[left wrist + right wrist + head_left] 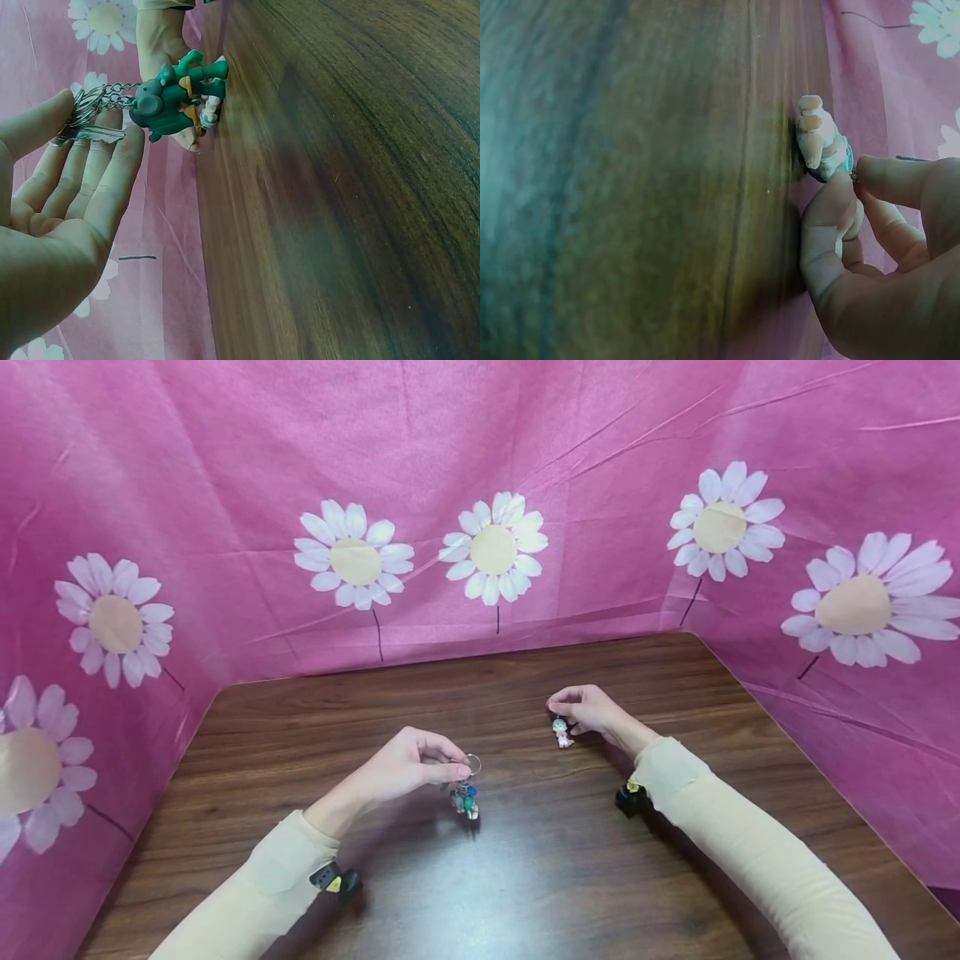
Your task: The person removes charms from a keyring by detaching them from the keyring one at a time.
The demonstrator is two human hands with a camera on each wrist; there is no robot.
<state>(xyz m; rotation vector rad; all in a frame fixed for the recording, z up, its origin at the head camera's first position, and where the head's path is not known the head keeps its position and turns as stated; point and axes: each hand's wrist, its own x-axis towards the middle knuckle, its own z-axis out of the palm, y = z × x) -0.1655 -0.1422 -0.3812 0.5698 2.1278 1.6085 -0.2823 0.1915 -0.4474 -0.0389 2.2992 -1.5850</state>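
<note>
My left hand (405, 766) pinches a bunch of rings and chains between thumb and fingers, above the table. In the head view its metal split ring (473, 765) stands up at the fingertips and colourful charms hang below. The left wrist view shows a green figure charm (176, 97) on a chain and a silver key (94, 133) against the fingers. Farther back and to the right, my right hand (592, 710) pinches the top of a small figurine charm (561, 733), which has a pale body and a bluish-green head. Its feet point down, close over the tabletop.
Both hands are over a dark brown wooden table (300, 718). A pink cloth (600, 427) printed with white daisies rises along its back and both sides. Black wrist cameras are strapped under the left sleeve (281, 868) and the right sleeve (750, 843).
</note>
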